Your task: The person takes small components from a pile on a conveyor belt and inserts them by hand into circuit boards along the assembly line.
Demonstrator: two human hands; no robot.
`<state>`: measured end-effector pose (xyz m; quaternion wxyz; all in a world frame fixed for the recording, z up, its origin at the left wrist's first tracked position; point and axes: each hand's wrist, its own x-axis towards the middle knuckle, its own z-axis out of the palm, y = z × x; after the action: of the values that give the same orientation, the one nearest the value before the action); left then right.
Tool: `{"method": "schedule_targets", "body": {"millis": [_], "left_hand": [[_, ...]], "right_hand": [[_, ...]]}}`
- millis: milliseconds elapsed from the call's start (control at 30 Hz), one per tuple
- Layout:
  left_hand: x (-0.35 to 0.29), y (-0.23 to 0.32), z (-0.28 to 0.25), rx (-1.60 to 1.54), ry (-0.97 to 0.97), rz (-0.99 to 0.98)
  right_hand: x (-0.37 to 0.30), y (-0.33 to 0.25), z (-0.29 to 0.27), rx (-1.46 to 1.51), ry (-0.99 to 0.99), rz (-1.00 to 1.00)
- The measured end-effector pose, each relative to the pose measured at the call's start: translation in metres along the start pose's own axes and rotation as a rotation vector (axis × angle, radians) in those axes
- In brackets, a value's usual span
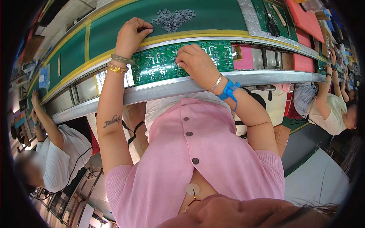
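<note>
A green circuit board panel lies on the metal conveyor rails before me. Over its middle is my right hand, its fingers curled and the tips drawn together near the board's surface; whatever they hold is too small to make out. Beyond the rail, my left hand is above the green mat, thumb and fingers closed in a pinch beside a heap of small grey components. What sits in that pinch cannot be made out. My right wrist wears a blue strap.
Black-handled scissors and a wooden-handled tool lie at the far right. The silver front rail runs between me and the board. One co-worker sits at the left, another at the right.
</note>
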<state>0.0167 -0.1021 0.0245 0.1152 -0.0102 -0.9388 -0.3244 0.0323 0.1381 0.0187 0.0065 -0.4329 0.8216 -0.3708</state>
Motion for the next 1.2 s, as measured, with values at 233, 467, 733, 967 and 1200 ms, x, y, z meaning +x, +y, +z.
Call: {"method": "schedule_targets", "body": {"millis": [233, 467, 733, 967, 1200], "left_hand": [[-0.021, 0.017, -0.010, -0.316, -0.058, -0.212], [-0.077, -0.011, -0.032, -0.645, -0.174, -0.389], [-0.098, -0.005, -0.021, -0.731, -0.165, -0.456], [-0.076, 0.050, 0.007, -0.374, -0.115, -0.065], [-0.060, 0.068, 0.027, -0.062, -0.062, 0.116]], "right_hand": [[0.001, -0.001, 0.002, -0.046, -0.001, 0.019], [0.002, -0.002, 0.002, -0.103, -0.023, -0.040], [0.045, 0.025, -0.012, -0.185, 0.164, -0.030], [0.066, 0.034, 0.010, -0.380, 0.139, -0.065], [0.066, 0.037, 0.010, -0.343, 0.143, -0.124]]}}
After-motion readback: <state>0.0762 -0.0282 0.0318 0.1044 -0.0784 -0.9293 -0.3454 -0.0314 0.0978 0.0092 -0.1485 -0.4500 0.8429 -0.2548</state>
